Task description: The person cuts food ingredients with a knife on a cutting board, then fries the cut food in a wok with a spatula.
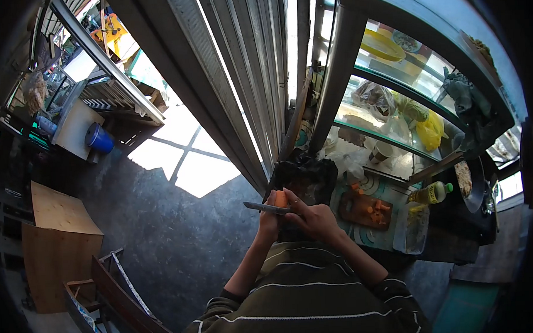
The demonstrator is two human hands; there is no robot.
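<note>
My left hand (pixel 267 219) is closed around an orange carrot piece (pixel 280 198), held upright in front of my body. In my right hand (pixel 318 220) is a knife (pixel 257 207), its blade lying across the carrot and pointing left. The right fingers also reach up close to the carrot. Just beyond both hands sits an open black plastic bag (pixel 308 170); its contents are too dark to make out. To the right, a brown cutting board (pixel 351 209) bears several carrot pieces (pixel 378 212).
A clear plastic container (pixel 411 231) stands right of the board, near an oil bottle (pixel 430 193) with a green cap. Behind is a glass display cabinet (pixel 401 86) with bags inside. A pan (pixel 474 185) is at far right. Corrugated metal (pixel 239 67) rises ahead; a wooden box (pixel 61 250) stands left.
</note>
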